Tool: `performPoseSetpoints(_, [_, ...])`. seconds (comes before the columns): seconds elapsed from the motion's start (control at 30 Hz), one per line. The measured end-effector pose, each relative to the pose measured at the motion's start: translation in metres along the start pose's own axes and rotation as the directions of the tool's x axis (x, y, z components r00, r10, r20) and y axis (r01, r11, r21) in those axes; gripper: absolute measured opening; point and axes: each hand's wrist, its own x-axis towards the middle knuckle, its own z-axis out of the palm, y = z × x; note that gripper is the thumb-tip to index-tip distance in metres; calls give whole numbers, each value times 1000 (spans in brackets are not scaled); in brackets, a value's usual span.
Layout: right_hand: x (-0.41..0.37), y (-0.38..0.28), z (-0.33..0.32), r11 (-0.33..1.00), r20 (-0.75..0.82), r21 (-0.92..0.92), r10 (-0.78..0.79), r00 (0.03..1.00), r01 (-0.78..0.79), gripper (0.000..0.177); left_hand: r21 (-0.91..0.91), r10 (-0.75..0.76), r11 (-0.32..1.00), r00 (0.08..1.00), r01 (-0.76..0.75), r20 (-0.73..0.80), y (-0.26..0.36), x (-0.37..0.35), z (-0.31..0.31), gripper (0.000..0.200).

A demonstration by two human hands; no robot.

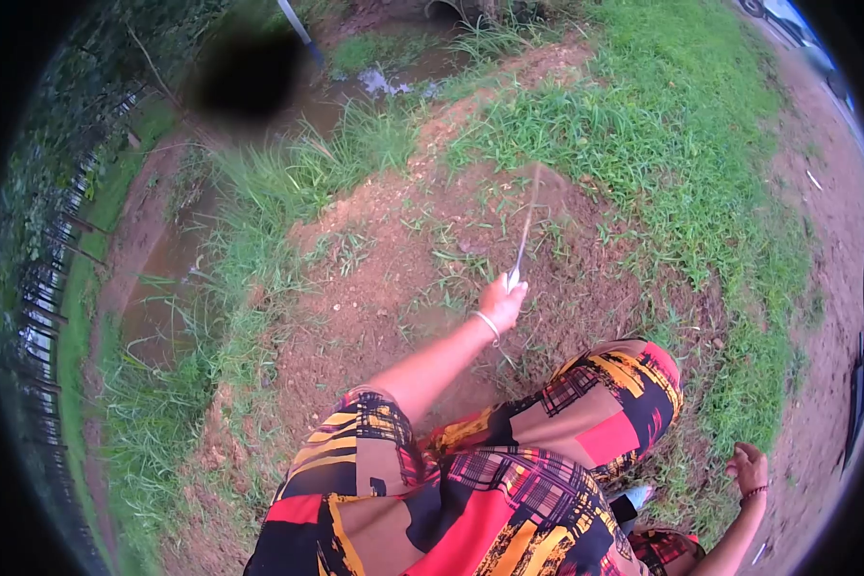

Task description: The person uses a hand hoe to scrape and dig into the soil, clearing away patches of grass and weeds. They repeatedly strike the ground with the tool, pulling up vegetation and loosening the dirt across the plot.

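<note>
My left hand, with a white bangle at its wrist, is closed round the whitish handle of a long, thin-bladed knife. The blade reaches away from me over bare reddish soil and loose grass, its far end smeared by motion. At the lower right is my right hand, a dark beaded bracelet on the wrist. Its fingers are curled in with nothing visible in them, beside the grass edge. My bent knee in patterned cloth lies between the two hands.
Thick grass grows ahead and to the right. Down to the left, muddy water runs along a ditch behind tall grass. A dirt track passes on the right, with a vehicle at the far upper right.
</note>
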Motion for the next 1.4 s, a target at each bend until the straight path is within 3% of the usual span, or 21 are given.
performPoseSetpoints(0.1, [2,0,1,999,-10,-14,-39,999,39,29,-100,-52,994,996,45,-70,-2,37,20,29])
performPoseSetpoints(0.17, [2,3,3,996,-3,11,-85,996,85,28,-32,-288,957,956,287,-50,-1,36,26,21])
performPoseSetpoints(0.2, [0,4,2,997,-14,13,-81,997,81,28,158,-303,942,952,294,35,-10,24,28,21])
performPoseSetpoints(0.23, [-2,3,2,996,5,35,-82,997,81,27,342,-330,898,938,276,111,-26,4,29,24])
performPoseSetpoints(0.3, [-3,2,2,995,0,55,-89,996,89,26,489,-118,869,991,72,64,-75,-30,26,34])
performPoseSetpoints(0.33, [-5,3,1,995,-6,59,-84,996,84,26,541,-202,838,962,73,183,-70,-48,15,35])
performPoseSetpoints(0.37, [-6,3,1,995,-9,58,-79,997,80,26,589,-59,800,961,-116,270,-75,-62,5,31])
performPoseSetpoints(0.47, [-5,2,-3,998,-8,35,-48,999,48,25,396,-182,916,945,62,273,-58,-68,-9,24])
performPoseSetpoints(0.53, [-2,5,-4,1000,3,10,-20,1000,20,25,352,22,934,994,-58,105,-56,-43,-10,20])
performPoseSetpoints(0.6, [5,10,-6,998,11,43,-55,998,54,24,41,-3,999,1000,3,11,-32,-12,-12,20])
performPoseSetpoints(0.7, [7,2,-1,991,-22,54,-120,992,121,24,69,191,981,957,-180,-219,-52,48,-5,21])
performPoseSetpoints(0.8, [5,-4,4,987,-21,38,-155,988,155,24,97,-240,962,959,256,-150,-17,15,6,22])
performPoseSetpoints(0.87, [2,-3,3,988,-29,33,-149,988,150,24,308,-351,897,934,318,58,-50,-23,16,23])
performPoseSetpoints(0.93, [0,1,2,990,-27,25,-140,990,141,24,603,-51,798,994,-15,93,-100,-57,17,26])
performPoseSetpoints(0.97, [1,4,0,992,-11,43,-118,993,119,24,407,-299,892,930,194,213,-70,-70,9,21])
performPoseSetpoints(1.0, [2,8,-1,994,5,62,-96,995,96,24,408,-304,891,929,198,211,-63,-66,3,21])
performPoseSetpoints(1.07, [4,12,-3,994,9,70,-90,996,89,24,-10,-346,933,902,361,259,-48,-55,-8,16])
performPoseSetpoints(1.1, [5,12,-5,997,16,51,-62,998,61,25,-65,-316,941,929,334,192,-26,-50,-12,14])
performPoseSetpoints(1.27, [3,-9,0,999,14,31,-30,999,30,26,-174,-18,985,983,-15,-185,-2,30,-37,16])
performPoseSetpoints(1.37, [3,-15,4,998,3,12,-63,998,63,26,-71,-182,983,930,168,-319,-13,48,-37,21])
performPoseSetpoints(1.4, [4,-12,5,996,0,23,-88,996,88,26,-129,-288,956,926,263,-242,-20,35,-30,19])
